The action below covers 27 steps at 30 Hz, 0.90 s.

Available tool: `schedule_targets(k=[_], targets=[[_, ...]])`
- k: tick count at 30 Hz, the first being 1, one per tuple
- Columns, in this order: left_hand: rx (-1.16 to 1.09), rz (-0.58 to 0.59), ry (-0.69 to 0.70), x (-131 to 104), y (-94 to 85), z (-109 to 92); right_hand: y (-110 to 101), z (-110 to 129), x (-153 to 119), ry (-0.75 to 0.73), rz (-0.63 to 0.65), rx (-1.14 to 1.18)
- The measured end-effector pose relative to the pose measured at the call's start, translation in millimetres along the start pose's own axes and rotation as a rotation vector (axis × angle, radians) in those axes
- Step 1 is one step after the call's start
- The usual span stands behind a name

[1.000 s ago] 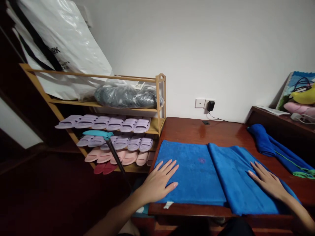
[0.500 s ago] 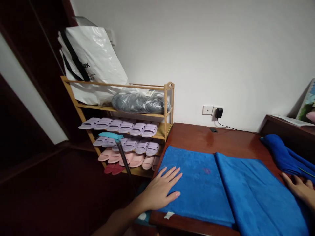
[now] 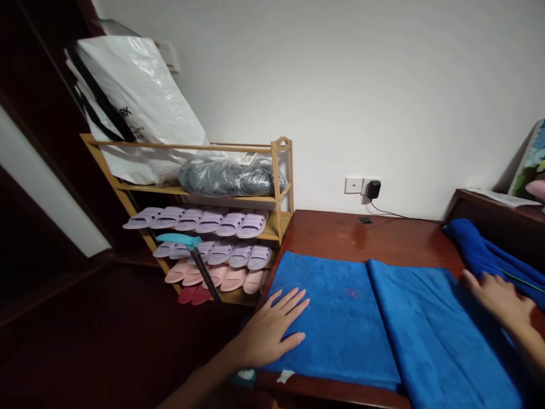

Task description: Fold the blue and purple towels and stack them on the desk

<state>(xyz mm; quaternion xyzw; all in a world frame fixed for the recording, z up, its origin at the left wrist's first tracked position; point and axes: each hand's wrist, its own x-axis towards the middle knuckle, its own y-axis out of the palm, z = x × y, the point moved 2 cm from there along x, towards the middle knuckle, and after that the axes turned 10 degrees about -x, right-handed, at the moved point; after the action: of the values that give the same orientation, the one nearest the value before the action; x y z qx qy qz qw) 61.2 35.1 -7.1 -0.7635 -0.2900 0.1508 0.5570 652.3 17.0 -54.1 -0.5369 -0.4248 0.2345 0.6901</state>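
Note:
A blue cloth [image 3: 336,307] lies on the dark red wooden table [image 3: 332,233], with a raised fold running down its middle and its right part [image 3: 443,329] lying beyond that fold. My left hand [image 3: 272,329] rests on the cloth's left edge, fingers spread, palm down. Over the cloth's right edge is my right hand [image 3: 500,298], fingers apart and slightly bent, holding nothing. Just behind it a bunched blue cloth [image 3: 472,244] with a thin green line lies at the table's right side.
Left of the table stands a wooden rack [image 3: 279,187] with purple, pink and red slippers, a white bag [image 3: 140,91] and a plastic-wrapped grey bundle [image 3: 230,176]. A blue-topped pole [image 3: 204,270] leans before it. A black plug [image 3: 373,189] trails a cable.
My right hand has moved up and to the left, over the cloth's right edge. My left hand stays on the cloth. The view has shifted slightly.

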Motion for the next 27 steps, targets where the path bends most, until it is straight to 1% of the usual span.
schedule_targets(k=[1, 3, 4, 5, 7, 9, 11, 12, 14, 15, 18, 19, 21, 23, 25, 27], targets=[[-0.002, 0.007, -0.001, 0.5, -0.4, 0.9, -1.6, 16.7, -9.9, -0.046, 0.032, 0.028], [-0.002, 0.027, -0.002, 1.0, -1.7, 3.9, 2.3, 42.3, -31.4, -0.227, 0.165, 0.081], [-0.001, 0.037, 0.000, 0.7, -2.7, 6.1, 6.8, 47.8, -41.1, -0.293, 0.219, 0.075], [0.000, 0.046, 0.001, -0.3, -4.0, 8.7, 12.2, 47.2, -48.8, -0.316, 0.253, 0.045], [0.001, 0.057, 0.003, -4.4, -7.2, 15.1, 22.5, 31.9, -56.8, -0.264, 0.259, -0.044], [-0.007, 0.063, 0.005, -10.6, -11.6, 21.7, 29.1, 9.1, -57.1, -0.217, 0.250, -0.089], [-0.027, 0.068, 0.013, -15.7, -17.0, 27.3, 30.2, -9.0, -53.2, -0.193, 0.259, -0.100], [-0.042, 0.077, 0.013, -16.4, -19.9, 29.5, 28.8, -13.8, -51.0, -0.185, 0.265, -0.095], [-0.079, 0.072, -0.027, -11.5, -25.5, 33.2, 23.3, -14.2, -47.4, -0.169, 0.256, -0.077], [-0.094, 0.041, -0.070, -5.6, -28.2, 35.1, 20.1, -10.7, -46.5, -0.161, 0.243, -0.069], [-0.087, -0.128, -0.212, 21.3, -31.5, 42.6, 14.5, 4.4, -46.3, -0.145, 0.209, -0.082], [-0.070, -0.159, -0.244, 30.9, -29.8, 46.0, 14.7, 7.9, -46.6, -0.138, 0.215, -0.097], [-0.043, -0.142, -0.302, 46.3, -22.1, 55.0, 17.9, 9.6, -46.6, -0.131, 0.231, -0.120], [-0.028, -0.092, -0.346, 54.1, -12.0, 65.8, 23.0, 4.0, -45.3, -0.125, 0.243, -0.133], [-0.024, -0.073, -0.362, 55.3, -3.8, 75.6, 28.3, -5.4, -43.3, -0.121, 0.259, -0.145], [-0.024, -0.083, -0.361, 53.3, 0.9, 82.5, 31.7, -14.2, -41.7, -0.118, 0.277, -0.156]])
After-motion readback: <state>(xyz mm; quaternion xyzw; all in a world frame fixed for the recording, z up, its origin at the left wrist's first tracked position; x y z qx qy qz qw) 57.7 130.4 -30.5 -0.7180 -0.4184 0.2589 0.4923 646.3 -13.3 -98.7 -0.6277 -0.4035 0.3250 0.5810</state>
